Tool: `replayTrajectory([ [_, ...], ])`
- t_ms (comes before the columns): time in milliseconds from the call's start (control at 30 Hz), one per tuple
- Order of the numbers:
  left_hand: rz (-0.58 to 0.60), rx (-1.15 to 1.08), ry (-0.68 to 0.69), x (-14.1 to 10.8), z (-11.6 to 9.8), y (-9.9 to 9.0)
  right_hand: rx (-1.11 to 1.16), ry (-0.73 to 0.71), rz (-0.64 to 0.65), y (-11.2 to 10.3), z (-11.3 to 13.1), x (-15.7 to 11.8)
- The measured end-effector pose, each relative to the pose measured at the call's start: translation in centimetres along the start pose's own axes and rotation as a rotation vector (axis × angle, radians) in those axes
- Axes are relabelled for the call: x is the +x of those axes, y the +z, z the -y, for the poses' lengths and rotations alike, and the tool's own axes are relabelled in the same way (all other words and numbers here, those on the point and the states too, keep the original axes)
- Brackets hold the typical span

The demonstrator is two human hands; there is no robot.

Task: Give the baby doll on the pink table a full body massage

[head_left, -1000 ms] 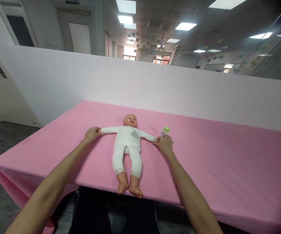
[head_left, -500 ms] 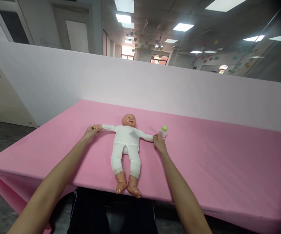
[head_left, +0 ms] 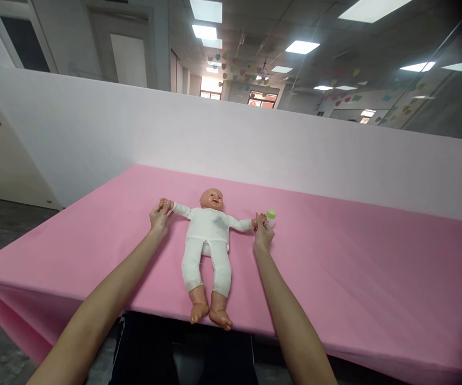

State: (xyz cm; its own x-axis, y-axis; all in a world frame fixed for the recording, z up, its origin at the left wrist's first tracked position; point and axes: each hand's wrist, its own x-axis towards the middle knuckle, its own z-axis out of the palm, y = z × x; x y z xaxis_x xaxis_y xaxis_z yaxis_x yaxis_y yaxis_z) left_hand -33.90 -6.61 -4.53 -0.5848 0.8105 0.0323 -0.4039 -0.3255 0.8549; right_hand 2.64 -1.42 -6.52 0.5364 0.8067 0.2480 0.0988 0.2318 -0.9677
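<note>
One doll (head_left: pixel 208 224) | left hand (head_left: pixel 160 216), right hand (head_left: pixel 263 234): each curled round one of its hands | one bottle (head_left: pixel 271 215)

matt cloth doll body (head_left: pixel 208 224), glossy plastic head (head_left: pixel 212 198)

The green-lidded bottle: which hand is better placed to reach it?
Probably the right hand: it is beside the green-lidded bottle, while the left hand is across the doll. But the right would likely need to release the doll first.

Both arms (head_left: pixel 113 286) stretched forward, hands (head_left: pixel 159 217) (head_left: pixel 263 235) well apart, each curled in a grip.
</note>
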Motion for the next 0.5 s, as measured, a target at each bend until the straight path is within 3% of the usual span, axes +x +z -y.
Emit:
replayTrajectory([
  [100, 0.055, 0.18, 0.172, -1.2, -0.6, 1.8, 0.125, -0.072, -0.028, 1.1, 3.0, -1.6],
  [267, 0.327, 0.431, 0.455, -3.7, -0.5, 4.6, 0.093, -0.287, 0.21, 3.9, 6.8, -5.3],
  [333, 0.409, 0.574, 0.533, -4.6, -0.1, 5.1, -0.015, -0.374, 0.376, 4.5, 7.0, -7.0],
  [433, 0.488, 0.813, 0.585, -5.5, 0.6, 5.0, -0.18, -0.544, 0.723, 4.5, 6.4, -9.1],
  [500, 0.526, 0.904, 0.621, -5.8, 1.1, 4.6, -0.227, -0.63, 0.865, 4.3, 5.9, -10.0],
])
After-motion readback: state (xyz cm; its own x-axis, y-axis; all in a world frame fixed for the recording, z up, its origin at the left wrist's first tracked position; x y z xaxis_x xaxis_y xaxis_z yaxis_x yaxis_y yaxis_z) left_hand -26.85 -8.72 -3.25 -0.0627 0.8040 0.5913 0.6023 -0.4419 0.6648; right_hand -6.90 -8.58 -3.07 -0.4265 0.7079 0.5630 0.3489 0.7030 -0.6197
